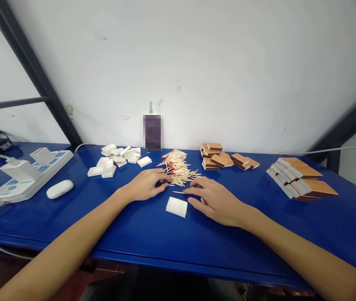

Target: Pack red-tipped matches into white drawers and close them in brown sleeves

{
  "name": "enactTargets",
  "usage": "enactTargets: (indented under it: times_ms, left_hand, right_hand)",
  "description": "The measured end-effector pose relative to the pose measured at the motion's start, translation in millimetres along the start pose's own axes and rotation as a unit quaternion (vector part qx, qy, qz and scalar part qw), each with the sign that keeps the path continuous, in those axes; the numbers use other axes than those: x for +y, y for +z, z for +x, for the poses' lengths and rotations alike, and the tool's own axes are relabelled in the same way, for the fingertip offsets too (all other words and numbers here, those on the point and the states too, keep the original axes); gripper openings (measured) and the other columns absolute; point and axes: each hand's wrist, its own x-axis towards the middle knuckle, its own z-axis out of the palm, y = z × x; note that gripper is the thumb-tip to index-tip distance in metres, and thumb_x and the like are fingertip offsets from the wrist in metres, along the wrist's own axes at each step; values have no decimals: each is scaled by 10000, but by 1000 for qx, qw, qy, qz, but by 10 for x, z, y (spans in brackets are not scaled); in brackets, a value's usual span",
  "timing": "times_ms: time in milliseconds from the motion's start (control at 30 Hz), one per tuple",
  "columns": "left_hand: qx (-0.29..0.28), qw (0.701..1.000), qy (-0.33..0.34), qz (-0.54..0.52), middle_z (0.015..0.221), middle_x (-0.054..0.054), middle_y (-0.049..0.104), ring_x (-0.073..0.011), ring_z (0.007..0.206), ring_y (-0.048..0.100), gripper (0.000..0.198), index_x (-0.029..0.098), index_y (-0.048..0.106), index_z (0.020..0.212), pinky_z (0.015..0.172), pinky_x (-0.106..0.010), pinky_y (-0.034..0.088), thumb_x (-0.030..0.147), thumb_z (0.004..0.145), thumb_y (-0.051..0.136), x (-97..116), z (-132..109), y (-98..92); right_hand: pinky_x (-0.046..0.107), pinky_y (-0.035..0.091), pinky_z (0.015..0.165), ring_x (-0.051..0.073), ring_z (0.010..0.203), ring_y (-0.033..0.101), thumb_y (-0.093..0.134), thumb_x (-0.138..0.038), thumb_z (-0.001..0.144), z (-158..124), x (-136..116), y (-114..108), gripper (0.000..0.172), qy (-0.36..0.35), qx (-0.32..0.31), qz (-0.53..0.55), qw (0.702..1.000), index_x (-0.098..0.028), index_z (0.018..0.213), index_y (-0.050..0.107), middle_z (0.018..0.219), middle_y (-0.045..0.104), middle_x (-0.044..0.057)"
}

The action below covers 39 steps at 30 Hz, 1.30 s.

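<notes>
A heap of red-tipped matches (179, 167) lies in the middle of the blue table. At its near left edge is my left hand (146, 184), its fingers curled and thumb and fingertips close together; what they pinch, if anything, is too small to make out. My right hand (214, 200) rests to the right of the heap, fingers bent and apart. Its index fingertip meets the end of a single match (178, 192). Just below that match sits a white matchbox tray (176, 207), left of my right thumb. Something pale shows partly hidden under my right palm.
White matchbox trays (104, 163) are piled at back left. Brown matchbox sleeves (223, 159) lie at back right, with stacked matchboxes (303, 179) farther right. A power strip (30, 177) and a white case (59, 189) are at left. A blurred dark object (153, 133) leans on the wall.
</notes>
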Motion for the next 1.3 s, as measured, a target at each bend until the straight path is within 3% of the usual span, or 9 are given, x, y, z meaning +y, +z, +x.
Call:
enactTargets:
  times_ms: [233, 400, 867, 1133, 1300]
  left_hand:
    - [6, 999, -3, -40, 840, -12, 612, -131, 732, 558, 225, 195, 680, 1000, 665, -250, 405, 347, 965, 517, -4, 25, 13]
    - [12, 998, -26, -58, 689, 26, 553, -113, 624, 485, 193, 181, 651, 870, 610, -241, 348, 338, 936, 559, 30, 77, 41]
    - [-27, 989, -6, -143, 643, 40, 535, -90, 564, 444, 118, 173, 659, 868, 573, -222, 337, 249, 886, 571, 120, 54, 21]
    - [54, 978, -88, -182, 682, 19, 561, -107, 593, 460, 298, 161, 607, 828, 571, -234, 330, 350, 975, 430, 130, 78, 72]
    - [80, 969, -109, -206, 620, 50, 473, -102, 548, 412, 241, 174, 556, 902, 540, -229, 305, 371, 974, 436, 70, 45, 74]
  right_hand:
    - [467, 446, 932, 272, 1117, 553, 389, -393, 1013, -28, 3, 19, 407, -1, 3, -5, 1000, -209, 1296, 616, 1170, 623, 125]
    - [473, 456, 895, 271, 1068, 559, 383, -435, 1009, -17, 10, 47, 433, 12, 2, -19, 1000, -232, 1333, 586, 1199, 601, 126]
    - [475, 464, 877, 293, 1115, 539, 356, -481, 1006, -2, 52, 78, 487, 37, 9, -24, 999, -231, 1368, 564, 1220, 586, 135]
    - [462, 450, 885, 277, 1097, 550, 396, -404, 1002, -11, 21, 36, 410, 15, 10, -8, 1000, -235, 1305, 614, 1204, 598, 124]
    - [458, 439, 861, 279, 1070, 561, 412, -400, 993, -21, -3, 8, 382, 1, 7, -36, 999, -261, 1267, 639, 1178, 611, 118]
